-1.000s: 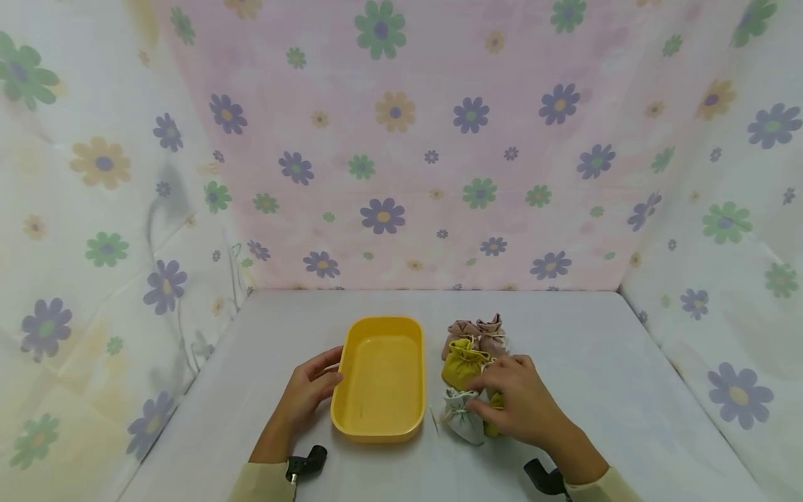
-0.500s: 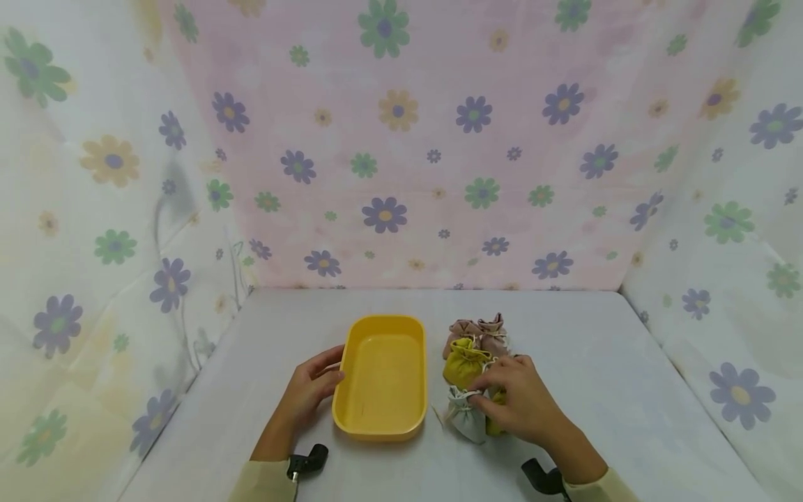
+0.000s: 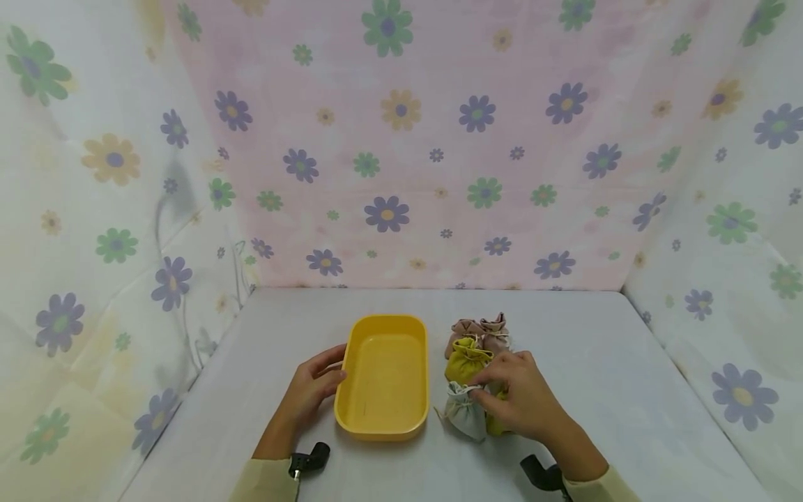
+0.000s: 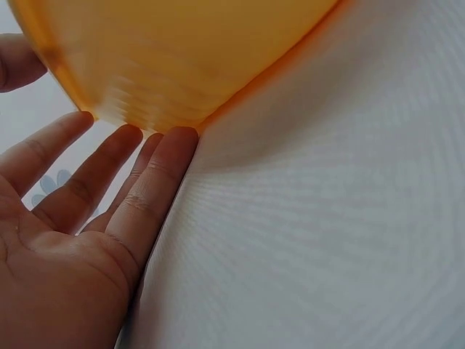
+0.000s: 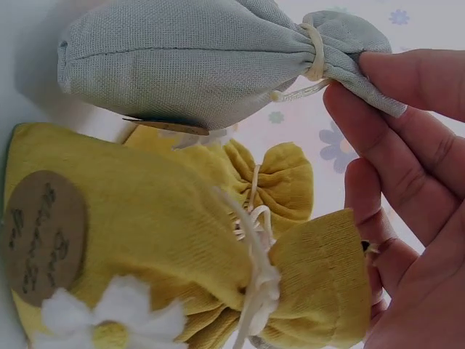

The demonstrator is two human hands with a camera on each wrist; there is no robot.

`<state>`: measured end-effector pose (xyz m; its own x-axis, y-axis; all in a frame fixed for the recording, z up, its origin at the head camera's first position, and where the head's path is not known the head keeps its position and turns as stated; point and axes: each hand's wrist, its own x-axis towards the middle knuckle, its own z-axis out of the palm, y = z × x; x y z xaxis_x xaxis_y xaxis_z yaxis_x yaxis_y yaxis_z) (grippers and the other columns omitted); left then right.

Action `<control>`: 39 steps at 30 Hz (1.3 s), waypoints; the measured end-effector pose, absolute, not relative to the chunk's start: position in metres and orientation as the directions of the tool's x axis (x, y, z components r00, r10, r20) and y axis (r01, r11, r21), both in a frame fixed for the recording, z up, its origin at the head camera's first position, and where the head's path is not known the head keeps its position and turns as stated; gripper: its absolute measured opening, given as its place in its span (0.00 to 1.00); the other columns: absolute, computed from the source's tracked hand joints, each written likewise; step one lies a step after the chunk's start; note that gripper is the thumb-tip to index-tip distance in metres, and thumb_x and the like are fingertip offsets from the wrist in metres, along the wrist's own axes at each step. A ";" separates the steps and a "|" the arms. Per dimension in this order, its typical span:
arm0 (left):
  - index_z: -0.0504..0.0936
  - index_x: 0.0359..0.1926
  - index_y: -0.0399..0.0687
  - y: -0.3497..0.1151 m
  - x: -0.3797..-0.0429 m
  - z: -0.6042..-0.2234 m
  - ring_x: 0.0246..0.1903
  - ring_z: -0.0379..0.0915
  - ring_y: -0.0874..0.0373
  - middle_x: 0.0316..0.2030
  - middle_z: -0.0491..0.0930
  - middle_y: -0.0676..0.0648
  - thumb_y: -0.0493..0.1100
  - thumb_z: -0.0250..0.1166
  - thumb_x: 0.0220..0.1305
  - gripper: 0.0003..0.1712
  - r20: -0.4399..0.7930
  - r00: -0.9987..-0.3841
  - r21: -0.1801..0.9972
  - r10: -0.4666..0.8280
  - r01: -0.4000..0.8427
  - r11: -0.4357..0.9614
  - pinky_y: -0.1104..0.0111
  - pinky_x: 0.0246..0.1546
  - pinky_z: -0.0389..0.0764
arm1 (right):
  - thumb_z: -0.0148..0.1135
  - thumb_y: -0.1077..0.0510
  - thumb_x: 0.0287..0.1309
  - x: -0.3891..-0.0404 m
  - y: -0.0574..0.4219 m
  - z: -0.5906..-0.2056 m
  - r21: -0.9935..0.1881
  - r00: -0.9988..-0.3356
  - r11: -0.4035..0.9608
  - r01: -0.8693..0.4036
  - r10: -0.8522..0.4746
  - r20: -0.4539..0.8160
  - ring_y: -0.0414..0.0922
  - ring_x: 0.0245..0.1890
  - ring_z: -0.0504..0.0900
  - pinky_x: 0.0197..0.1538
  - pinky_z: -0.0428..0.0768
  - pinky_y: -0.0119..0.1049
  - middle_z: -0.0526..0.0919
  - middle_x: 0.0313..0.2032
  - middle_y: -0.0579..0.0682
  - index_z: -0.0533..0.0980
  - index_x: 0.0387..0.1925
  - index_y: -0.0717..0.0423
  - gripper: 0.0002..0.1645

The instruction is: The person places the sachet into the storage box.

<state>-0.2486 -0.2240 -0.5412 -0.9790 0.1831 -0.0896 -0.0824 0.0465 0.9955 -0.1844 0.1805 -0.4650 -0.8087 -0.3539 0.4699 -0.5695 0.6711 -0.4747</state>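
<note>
My left hand [image 3: 310,390] rests against the left side of a yellow plastic tray [image 3: 385,376]. The left wrist view has its fingers nearly straight, with fingertips touching the tray's wall [image 4: 182,58]. With thumb and forefinger, my right hand [image 3: 523,397] pinches the gathered top of a pale grey-blue drawstring pouch [image 5: 182,62]. That pouch stands upright to the right of the tray; whether its base touches the table is unclear. Beneath and behind my right hand are two mustard-yellow pouches [image 3: 465,362]; the nearer yellow pouch [image 5: 138,218] bears a round brown tag and a white flower.
Behind the yellow pouches stand two dusty-pink pouches [image 3: 463,331]. All of it sits on a white table [image 3: 301,314]. Flower-printed cloth [image 3: 426,174] encloses the table's back and sides. A black wrist camera mount [image 3: 310,458] sticks out near the left sleeve.
My right hand and the top of the grey-blue pouch have risen slightly. My left hand and the tray keep their places, while the head view has shifted a little.
</note>
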 end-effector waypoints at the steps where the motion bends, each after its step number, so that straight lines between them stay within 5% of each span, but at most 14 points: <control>1: 0.74 0.72 0.54 -0.224 -0.249 -0.541 0.66 0.76 0.47 0.70 0.74 0.49 0.41 0.67 0.69 0.31 -0.089 -0.979 0.995 0.184 -0.082 0.048 0.65 0.54 0.86 | 0.80 0.53 0.50 -0.185 0.180 -0.465 -0.477 -0.806 0.666 -0.573 -0.353 0.475 0.28 0.37 0.74 0.51 0.66 0.41 0.79 0.31 0.19 0.87 0.34 0.28 0.13; 31: 0.75 0.71 0.56 -0.224 -0.245 -0.542 0.67 0.75 0.48 0.70 0.75 0.51 0.41 0.70 0.67 0.32 -0.087 -0.984 0.993 0.155 -0.074 0.089 0.65 0.56 0.85 | 0.77 0.54 0.56 -0.207 0.159 -0.430 -0.452 -0.725 0.604 -0.656 -0.336 0.601 0.34 0.41 0.76 0.52 0.70 0.45 0.85 0.35 0.29 0.87 0.37 0.37 0.08; 39: 0.75 0.71 0.55 -0.224 -0.245 -0.542 0.66 0.75 0.48 0.70 0.74 0.51 0.42 0.70 0.66 0.33 -0.086 -0.984 0.993 0.156 -0.073 0.091 0.65 0.56 0.85 | 0.76 0.51 0.58 -0.215 0.145 -0.421 -0.556 -0.803 0.601 -0.575 -0.284 0.524 0.37 0.48 0.79 0.65 0.69 0.60 0.84 0.39 0.32 0.87 0.36 0.35 0.06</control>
